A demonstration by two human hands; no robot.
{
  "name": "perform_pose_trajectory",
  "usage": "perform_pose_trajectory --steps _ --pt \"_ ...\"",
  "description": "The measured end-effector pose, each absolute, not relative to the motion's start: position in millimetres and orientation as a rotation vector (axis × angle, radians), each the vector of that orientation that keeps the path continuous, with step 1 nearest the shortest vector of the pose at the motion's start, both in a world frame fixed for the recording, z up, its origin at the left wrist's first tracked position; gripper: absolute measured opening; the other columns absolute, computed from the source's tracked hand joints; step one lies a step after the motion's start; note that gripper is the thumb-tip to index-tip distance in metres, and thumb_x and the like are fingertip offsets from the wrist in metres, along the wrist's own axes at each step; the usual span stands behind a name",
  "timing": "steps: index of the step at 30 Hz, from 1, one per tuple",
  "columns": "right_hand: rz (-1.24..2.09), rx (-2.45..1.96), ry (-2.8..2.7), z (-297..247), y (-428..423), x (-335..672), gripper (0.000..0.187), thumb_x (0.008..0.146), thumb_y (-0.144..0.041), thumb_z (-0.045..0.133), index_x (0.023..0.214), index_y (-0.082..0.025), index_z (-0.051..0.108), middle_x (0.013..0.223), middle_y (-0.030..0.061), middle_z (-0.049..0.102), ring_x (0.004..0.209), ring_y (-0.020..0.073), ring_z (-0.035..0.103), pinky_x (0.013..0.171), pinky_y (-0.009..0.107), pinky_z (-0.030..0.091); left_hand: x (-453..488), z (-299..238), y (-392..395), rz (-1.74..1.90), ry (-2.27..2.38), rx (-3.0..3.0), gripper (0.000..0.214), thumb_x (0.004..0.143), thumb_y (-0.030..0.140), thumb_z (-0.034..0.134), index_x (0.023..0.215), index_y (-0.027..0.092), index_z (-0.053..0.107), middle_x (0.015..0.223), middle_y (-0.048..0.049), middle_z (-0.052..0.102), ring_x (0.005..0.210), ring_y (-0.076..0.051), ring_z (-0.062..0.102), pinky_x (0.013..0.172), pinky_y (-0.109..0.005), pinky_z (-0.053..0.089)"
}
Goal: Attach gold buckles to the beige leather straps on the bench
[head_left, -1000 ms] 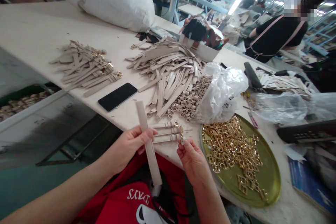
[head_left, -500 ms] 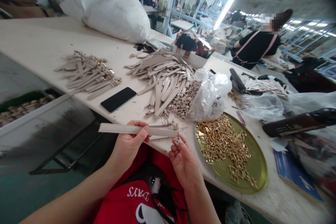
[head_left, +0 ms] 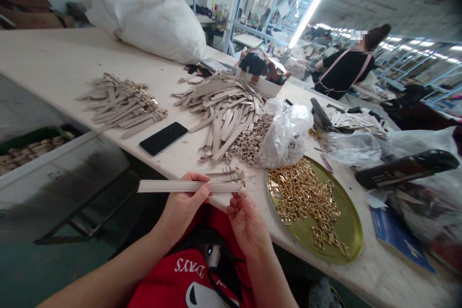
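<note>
A light beige leather strap point(head_left: 155, 186) lies level above the table edge, pinched between the thumb and fingers of my left hand point(head_left: 193, 195). My right hand point(head_left: 247, 219) is closed at the strap's right end, its thumb and fingertips meeting there. The small beige strap loop that showed in those fingers is now mostly hidden by them; I cannot tell whether it is around the strap tip. Just behind the strap lie a few straps with gold buckles point(head_left: 231, 173). A heap of small strap loops point(head_left: 249, 147) sits beyond my right hand.
A round gold tray point(head_left: 348, 231) of gold buckles point(head_left: 306, 195) stands at right. Loose straps point(head_left: 227, 106) are piled mid-table, buckled straps point(head_left: 122, 103) at left, near a phone point(head_left: 163, 138). A clear plastic bag point(head_left: 287, 134) borders the loops. A co-worker point(head_left: 342, 70) is farther back.
My right hand has come up to the strap's right end with the loop, its fingers closing there. My left hand keeps hold of the strap. The view has shifted slightly.
</note>
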State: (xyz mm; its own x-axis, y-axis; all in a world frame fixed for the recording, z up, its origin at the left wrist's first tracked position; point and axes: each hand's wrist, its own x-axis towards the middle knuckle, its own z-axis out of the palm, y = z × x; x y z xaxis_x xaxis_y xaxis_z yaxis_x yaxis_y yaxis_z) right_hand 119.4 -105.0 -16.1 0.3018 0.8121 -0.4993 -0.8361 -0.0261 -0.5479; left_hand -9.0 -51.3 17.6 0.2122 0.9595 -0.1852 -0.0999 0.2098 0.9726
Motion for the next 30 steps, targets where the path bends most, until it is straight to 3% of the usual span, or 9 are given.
perform_pose_trajectory --steps 10,19,24,30 --pt "1.234 -1.113 -0.257 -20 -100 130 0.018 0.064 -0.019 0.066 0.082 -0.02 0.062 0.077 -0.0033 0.063 0.063 0.0072 0.056 0.061 0.018 0.045 10 6 -44 0.871 1.094 1.343 0.007 0.075 0.025 0.054 0.077 0.019 0.054 0.068 0.0028 0.058 0.065 -0.012 0.055 0.064 -0.022 0.042" --pt "1.215 -1.14 -0.316 -38 -99 148 0.029 0.074 -0.038 0.06 0.096 -0.019 0.062 0.066 -0.0024 0.062 0.06 0.0078 0.054 0.062 0.021 0.044 14 -3 -38 0.768 1.089 1.357 0.009 0.076 0.027 0.053 0.08 0.019 0.053 0.067 0.0025 0.06 0.064 -0.013 0.056 0.063 -0.022 0.042" --pt "1.182 -1.216 -0.413 -38 -101 152 0.021 0.068 -0.031 0.068 0.085 -0.019 0.063 0.069 -0.0033 0.063 0.059 0.008 0.054 0.063 0.022 0.044 16 -2 -39 0.723 1.023 1.341 0.011 0.076 0.028 0.054 0.083 0.019 0.055 0.071 0.0019 0.062 0.066 -0.013 0.057 0.063 -0.021 0.042" --pt "1.359 -1.07 -0.352 -32 -107 136 0.014 0.065 -0.027 0.07 0.075 -0.02 0.063 0.072 -0.0027 0.066 0.066 0.01 0.058 0.069 0.024 0.045 28 -1 -52 0.719 0.992 1.467 0.009 0.076 0.026 0.055 0.072 0.018 0.058 0.069 0.0019 0.059 0.068 -0.013 0.054 0.064 -0.02 0.041"
